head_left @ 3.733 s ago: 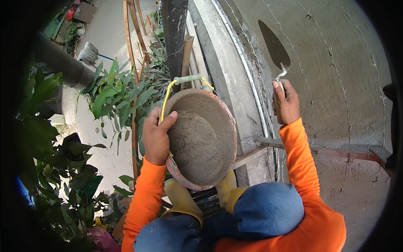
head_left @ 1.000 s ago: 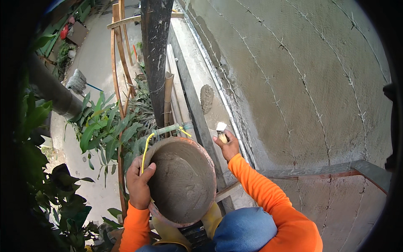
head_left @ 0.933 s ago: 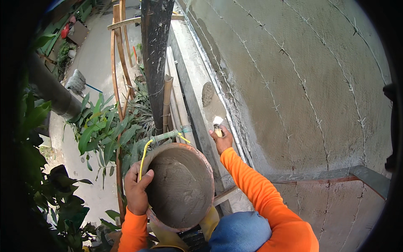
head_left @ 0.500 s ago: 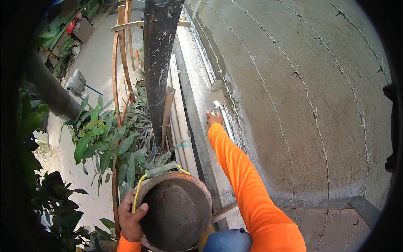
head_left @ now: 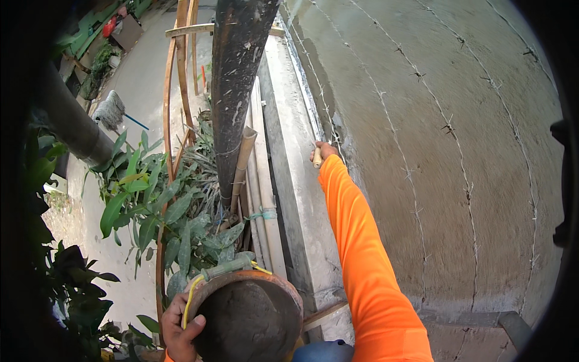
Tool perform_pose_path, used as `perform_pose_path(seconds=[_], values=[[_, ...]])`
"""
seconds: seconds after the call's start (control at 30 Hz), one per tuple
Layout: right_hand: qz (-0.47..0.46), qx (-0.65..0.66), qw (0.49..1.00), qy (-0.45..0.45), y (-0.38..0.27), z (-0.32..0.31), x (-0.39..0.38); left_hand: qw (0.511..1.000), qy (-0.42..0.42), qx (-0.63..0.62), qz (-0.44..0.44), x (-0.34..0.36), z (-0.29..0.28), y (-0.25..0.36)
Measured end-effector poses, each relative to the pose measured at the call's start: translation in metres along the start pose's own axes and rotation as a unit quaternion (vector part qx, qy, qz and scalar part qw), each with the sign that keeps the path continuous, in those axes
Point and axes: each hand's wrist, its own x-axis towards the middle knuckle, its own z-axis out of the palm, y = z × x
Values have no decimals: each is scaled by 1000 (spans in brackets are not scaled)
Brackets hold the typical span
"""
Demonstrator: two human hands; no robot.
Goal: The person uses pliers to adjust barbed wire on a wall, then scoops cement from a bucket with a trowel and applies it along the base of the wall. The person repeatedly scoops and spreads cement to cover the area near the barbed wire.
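My left hand [head_left: 181, 330] grips the rim of a round bucket [head_left: 269, 276], its thumb on the inner side. Wet grey mortar [head_left: 250, 320] lies inside the bucket. Its yellow cord handle with a greenish grip [head_left: 229, 266] rests against the far rim. Stretched far forward, my right hand [head_left: 327, 150] is closed round the pale wooden handle [head_left: 317, 158] of a trowel, whose blade is mostly hidden. The hand is at the line where the concrete ledge [head_left: 300, 175] meets the plastered wall [head_left: 446, 211], beside a strand of barbed wire [head_left: 331, 120].
Several barbed wire strands run across the wall side. A dark post [head_left: 241, 78] rises left of the ledge, with bamboo poles [head_left: 263, 199] beside it. Leafy plants [head_left: 175, 211] and thin wooden strips [head_left: 167, 108] stand further left. A mop head [head_left: 110, 110] shows over the pavement.
My right hand has moved slightly farther away and to the right, and its wrist has turned, bringing the trowel handle into view. The left hand stays on the bucket. The view has shifted slightly.
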Motion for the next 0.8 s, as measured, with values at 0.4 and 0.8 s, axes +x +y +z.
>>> perform_pose_path(seconds=[0.4, 0.8], values=[[-117, -139, 983, 25, 6, -21, 11, 1000, -6, 27, 8, 2, -6, -1], [-395, -431, 790, 185, 29, -35, 5, 1000, -8, 23, 12, 6, -7, -4]])
